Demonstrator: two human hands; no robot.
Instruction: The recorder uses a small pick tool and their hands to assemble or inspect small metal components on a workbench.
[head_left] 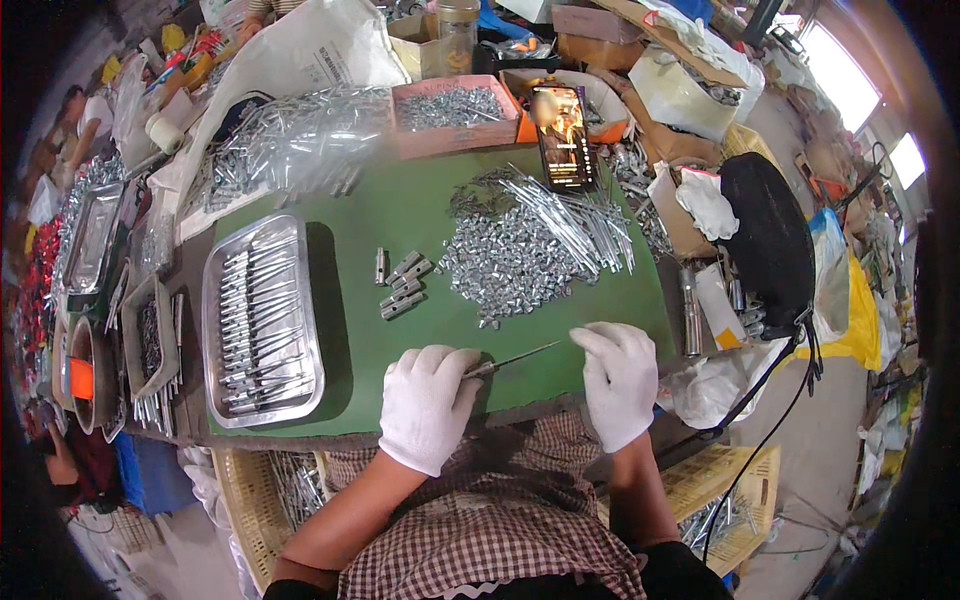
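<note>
- The gloved left hand has its fingers clamped on a thin metal rod, low over the green bench.
- The gloved right hand pinches the rod's tip.
- A pile of small metal sleeves lies just beyond.

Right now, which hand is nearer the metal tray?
Left. The left hand sits just right of the tray, holding a thin rod; the right hand is farther right.

— We see white gloves on both hands, over a green mat.

— And we see silver pins, a silvery tray, brown-and-white checked cloth, a yellow bag.
</note>
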